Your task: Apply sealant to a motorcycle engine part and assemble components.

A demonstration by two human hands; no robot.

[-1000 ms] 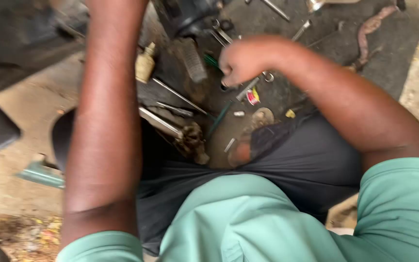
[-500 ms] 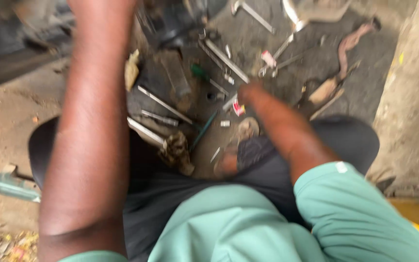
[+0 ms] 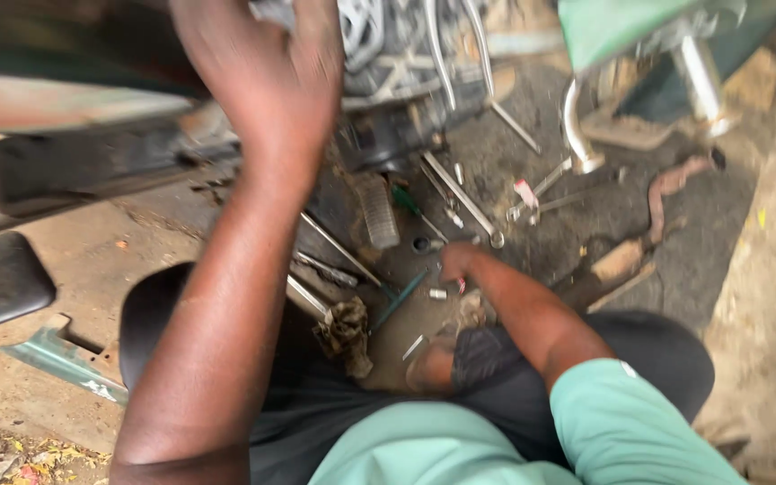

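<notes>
The right hand [image 3: 456, 262] reaches low among small loose steel bolts [image 3: 438, 294] at six o'clock of the grey metal engine block [image 3: 388, 54]; its grip cannot be told. The left hand [image 3: 271, 72] is raised, fingers loosely curled and empty, before the engine. The bolts look light, stiff and greasy, best pinched by the shank.

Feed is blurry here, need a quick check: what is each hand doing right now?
Left hand: raised against the engine, grip cannot be told.
Right hand: low among the tools on the ground, closed or open cannot be told.
</notes>
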